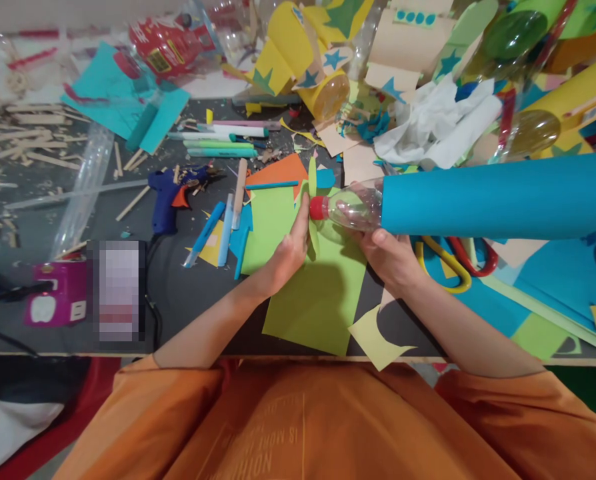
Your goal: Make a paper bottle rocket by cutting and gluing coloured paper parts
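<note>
A clear plastic bottle (pixel 354 203) lies sideways above the table, its body wrapped in a blue paper sleeve (pixel 478 197). Its red cap (pixel 319 208) points left. My right hand (pixel 391 257) grips the bottle from below near the neck, with fingers behind it. Against the cap's end stands a light green paper strip piece (pixel 313 175), shaped like propeller blades and seen edge-on. My left hand (pixel 289 257) rests on its outer side, fingers straight and flat. Beneath both hands are light green paper sheets (pixel 308 307).
To the left lie a blue glue gun (pixel 165 197), several markers (pixel 221 152), a purple power box (pixel 57 293) and a blurred-out phone-like object (pixel 122 291). Scissors with yellow handles (pixel 445 267) sit at right. Paper-covered bottles (pixel 291 47) and crumpled white tissue (pixel 438 123) crowd the back.
</note>
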`<state>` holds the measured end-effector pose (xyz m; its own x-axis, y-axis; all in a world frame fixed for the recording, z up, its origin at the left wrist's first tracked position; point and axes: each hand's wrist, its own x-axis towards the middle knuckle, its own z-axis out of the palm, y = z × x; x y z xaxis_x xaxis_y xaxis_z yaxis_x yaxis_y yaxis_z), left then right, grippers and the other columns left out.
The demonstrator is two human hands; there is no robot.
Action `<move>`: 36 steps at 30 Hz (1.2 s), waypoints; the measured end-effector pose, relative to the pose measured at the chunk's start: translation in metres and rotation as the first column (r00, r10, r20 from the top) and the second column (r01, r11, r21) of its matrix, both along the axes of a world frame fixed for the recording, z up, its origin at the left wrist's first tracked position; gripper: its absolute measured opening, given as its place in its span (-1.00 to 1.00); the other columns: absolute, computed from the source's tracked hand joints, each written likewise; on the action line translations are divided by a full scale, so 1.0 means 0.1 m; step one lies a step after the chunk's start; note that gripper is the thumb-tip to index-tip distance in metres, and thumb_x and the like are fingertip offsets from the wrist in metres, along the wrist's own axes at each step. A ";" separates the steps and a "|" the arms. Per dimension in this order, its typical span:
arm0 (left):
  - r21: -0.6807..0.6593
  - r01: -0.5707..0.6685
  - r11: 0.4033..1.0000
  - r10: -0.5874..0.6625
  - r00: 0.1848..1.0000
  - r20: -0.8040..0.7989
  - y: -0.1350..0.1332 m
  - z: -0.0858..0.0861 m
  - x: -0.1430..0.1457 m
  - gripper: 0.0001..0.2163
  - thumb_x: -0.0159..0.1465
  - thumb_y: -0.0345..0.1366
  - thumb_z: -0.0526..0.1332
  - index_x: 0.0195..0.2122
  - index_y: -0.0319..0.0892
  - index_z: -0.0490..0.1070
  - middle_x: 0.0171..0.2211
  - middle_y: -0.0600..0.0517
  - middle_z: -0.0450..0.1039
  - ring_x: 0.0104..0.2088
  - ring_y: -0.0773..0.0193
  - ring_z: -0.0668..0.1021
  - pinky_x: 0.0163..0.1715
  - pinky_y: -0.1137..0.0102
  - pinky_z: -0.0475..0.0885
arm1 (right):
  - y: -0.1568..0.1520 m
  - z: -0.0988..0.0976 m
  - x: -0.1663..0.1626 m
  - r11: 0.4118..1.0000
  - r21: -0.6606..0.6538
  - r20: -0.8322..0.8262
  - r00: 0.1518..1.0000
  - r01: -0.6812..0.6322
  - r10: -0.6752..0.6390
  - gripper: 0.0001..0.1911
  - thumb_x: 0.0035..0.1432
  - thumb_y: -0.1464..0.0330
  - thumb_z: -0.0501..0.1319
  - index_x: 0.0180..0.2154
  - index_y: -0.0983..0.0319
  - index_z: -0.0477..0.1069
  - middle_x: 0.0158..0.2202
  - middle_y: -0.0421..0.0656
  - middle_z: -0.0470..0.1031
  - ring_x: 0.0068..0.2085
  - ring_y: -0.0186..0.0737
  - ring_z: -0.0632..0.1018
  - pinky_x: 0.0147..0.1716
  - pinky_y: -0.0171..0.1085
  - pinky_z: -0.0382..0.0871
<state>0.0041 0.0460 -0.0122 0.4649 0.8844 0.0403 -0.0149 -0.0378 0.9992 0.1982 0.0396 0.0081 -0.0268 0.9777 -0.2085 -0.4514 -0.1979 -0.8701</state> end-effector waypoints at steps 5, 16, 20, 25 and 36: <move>0.133 -0.081 0.988 0.095 0.990 -0.105 0.03 0.04 0.01 -0.29 0.35 0.29 -0.31 0.29 0.04 0.27 0.12 -0.12 0.46 0.26 -0.02 0.42 0.09 -0.01 0.48 | 0.01 -0.01 0.01 1.000 0.004 -0.005 1.000 -0.010 0.010 -0.39 -0.19 0.04 0.51 -0.04 -0.06 0.51 0.00 -0.20 0.64 0.19 0.07 0.53 0.31 0.18 0.25; -0.030 0.028 0.999 -0.026 0.997 0.072 0.02 0.04 0.03 -0.31 0.35 0.27 -0.33 0.33 0.08 0.17 0.12 -0.05 0.48 0.27 0.11 0.43 0.11 0.14 0.49 | 0.03 0.01 0.02 1.000 -0.005 0.035 0.999 0.012 -0.012 -0.26 -0.23 0.00 0.52 0.04 -0.07 0.46 -0.02 -0.17 0.64 0.16 0.08 0.54 0.27 0.17 0.30; -0.057 0.046 0.997 -0.040 0.994 0.101 0.00 0.05 0.03 -0.31 0.35 0.27 -0.29 0.33 0.06 0.17 0.08 -0.08 0.51 0.22 0.11 0.48 0.05 0.15 0.54 | 0.02 0.00 0.02 1.000 -0.022 0.043 0.999 0.003 -0.002 -0.23 -0.25 0.00 0.52 0.06 -0.06 0.44 -0.03 -0.16 0.65 0.15 0.12 0.55 0.24 0.21 0.31; -0.063 -0.052 0.997 0.060 0.991 0.121 0.06 0.08 0.06 -0.33 0.30 0.32 -0.18 0.27 0.08 0.24 0.29 -0.02 0.34 0.34 0.11 0.35 0.18 0.17 0.46 | 0.04 0.02 0.01 1.000 0.018 0.034 0.999 0.008 -0.009 -0.24 -0.23 -0.02 0.50 0.06 -0.06 0.45 0.05 -0.16 0.61 0.21 0.10 0.50 0.26 0.18 0.30; -0.168 -0.281 0.945 0.318 0.910 0.267 0.08 0.17 0.05 -0.33 0.30 0.26 0.01 0.28 -0.07 0.18 0.02 -0.11 0.58 0.08 0.06 0.58 0.14 0.13 0.42 | 0.08 0.02 0.08 1.000 0.015 -0.007 1.000 0.003 -0.003 -0.47 -0.17 -0.01 0.48 -0.11 -0.07 0.53 0.16 -0.25 0.54 0.26 0.05 0.46 0.29 0.06 0.29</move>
<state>0.0092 0.0544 0.0049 0.1618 0.9867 0.0134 -0.3085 0.0377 0.9505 0.2058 0.0472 0.0104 -0.0249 0.9808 -0.1936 -0.4577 -0.1834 -0.8700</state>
